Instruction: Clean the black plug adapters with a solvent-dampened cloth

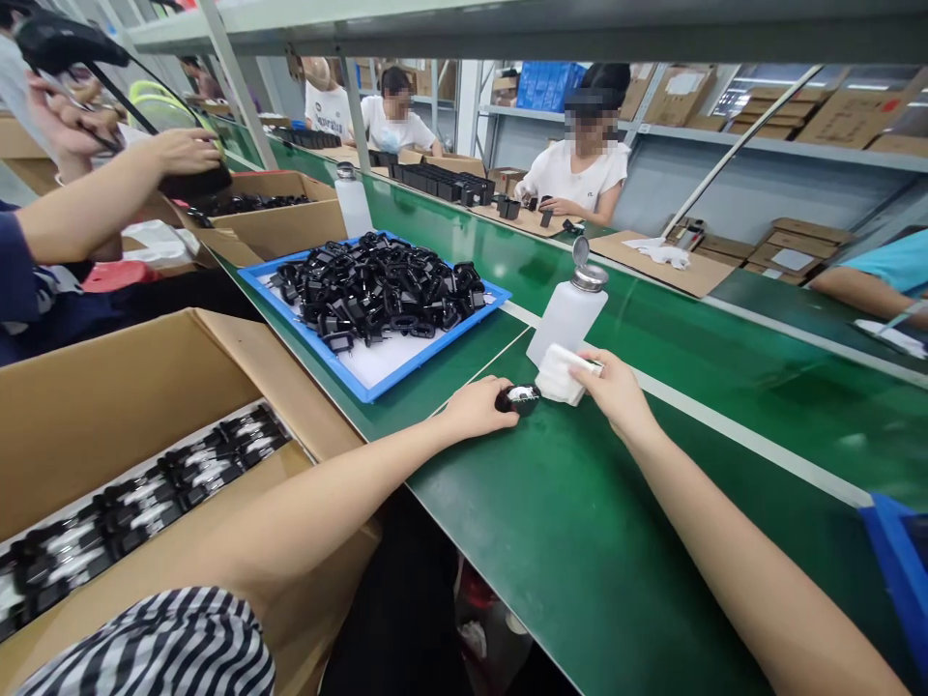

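A black part [525, 403], likely light, best held by its sides, is pinched between left fingers [502, 420]; soft-looking cloth [557, 375], between right fingers [584, 376].

Curving black-and-white stripes mark my short, loose left sleeve [156, 650]; both my forearms [348, 480] and fingers [590, 376] are bare, while plain black cloth [402, 585] covers my legs.
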`<move>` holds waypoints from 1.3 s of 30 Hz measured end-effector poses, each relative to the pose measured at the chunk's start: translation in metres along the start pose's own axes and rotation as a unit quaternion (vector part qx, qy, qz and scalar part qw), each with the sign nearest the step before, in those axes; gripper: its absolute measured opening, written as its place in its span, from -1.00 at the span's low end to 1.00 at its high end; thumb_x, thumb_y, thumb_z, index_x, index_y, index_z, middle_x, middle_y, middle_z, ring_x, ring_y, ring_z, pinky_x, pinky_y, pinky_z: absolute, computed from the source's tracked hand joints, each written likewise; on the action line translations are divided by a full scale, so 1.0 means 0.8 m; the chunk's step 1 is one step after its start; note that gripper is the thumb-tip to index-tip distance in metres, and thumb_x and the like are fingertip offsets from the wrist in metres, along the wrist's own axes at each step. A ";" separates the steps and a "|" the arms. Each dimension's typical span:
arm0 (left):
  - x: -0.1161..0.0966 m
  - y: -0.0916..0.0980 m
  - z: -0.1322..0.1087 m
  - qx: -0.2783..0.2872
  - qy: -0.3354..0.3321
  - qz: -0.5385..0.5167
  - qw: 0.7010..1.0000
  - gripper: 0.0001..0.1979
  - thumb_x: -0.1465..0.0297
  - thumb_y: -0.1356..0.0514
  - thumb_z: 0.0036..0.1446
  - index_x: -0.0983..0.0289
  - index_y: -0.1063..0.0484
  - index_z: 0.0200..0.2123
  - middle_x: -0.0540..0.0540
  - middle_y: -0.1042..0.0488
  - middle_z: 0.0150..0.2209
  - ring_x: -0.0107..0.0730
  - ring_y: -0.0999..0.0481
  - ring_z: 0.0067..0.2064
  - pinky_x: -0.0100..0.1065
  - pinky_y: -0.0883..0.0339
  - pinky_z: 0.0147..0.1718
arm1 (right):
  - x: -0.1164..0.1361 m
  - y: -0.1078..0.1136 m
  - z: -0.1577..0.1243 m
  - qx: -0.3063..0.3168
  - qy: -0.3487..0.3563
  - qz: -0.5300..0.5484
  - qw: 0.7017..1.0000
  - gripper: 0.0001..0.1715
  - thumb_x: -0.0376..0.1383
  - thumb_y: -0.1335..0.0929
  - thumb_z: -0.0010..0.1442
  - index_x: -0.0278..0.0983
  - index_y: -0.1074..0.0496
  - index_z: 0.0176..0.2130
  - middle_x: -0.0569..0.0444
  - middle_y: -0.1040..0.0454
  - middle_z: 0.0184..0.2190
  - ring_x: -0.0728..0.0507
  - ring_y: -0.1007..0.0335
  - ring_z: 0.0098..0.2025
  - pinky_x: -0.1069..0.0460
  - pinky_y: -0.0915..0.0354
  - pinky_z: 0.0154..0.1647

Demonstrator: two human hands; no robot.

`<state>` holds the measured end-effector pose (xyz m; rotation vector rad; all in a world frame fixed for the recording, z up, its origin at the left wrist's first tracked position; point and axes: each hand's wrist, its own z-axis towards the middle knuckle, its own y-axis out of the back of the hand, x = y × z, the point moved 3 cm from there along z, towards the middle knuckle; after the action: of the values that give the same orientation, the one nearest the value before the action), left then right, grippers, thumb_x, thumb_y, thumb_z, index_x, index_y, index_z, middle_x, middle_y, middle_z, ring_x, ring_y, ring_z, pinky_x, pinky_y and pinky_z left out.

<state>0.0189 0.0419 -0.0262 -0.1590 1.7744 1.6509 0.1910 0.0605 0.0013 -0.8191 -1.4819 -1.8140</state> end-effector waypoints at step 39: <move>0.011 0.025 -0.006 0.028 -0.014 0.078 0.997 -0.46 0.26 -0.17 -0.26 0.26 -0.17 -0.13 0.07 -0.27 -0.22 -0.35 -0.29 -0.26 -0.43 -0.18 -0.41 | 0.003 -0.002 -0.009 0.015 -0.022 -0.009 1.000 -0.63 -0.13 -0.19 -0.15 -0.26 -0.26 -0.32 -0.04 -0.33 -0.29 -0.21 -0.26 -0.29 -0.05 -0.19 -0.35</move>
<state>0.0001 0.0442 -0.0145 0.0272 1.8494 1.7009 0.1875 0.0536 0.0011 -0.8392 -1.5458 -1.7917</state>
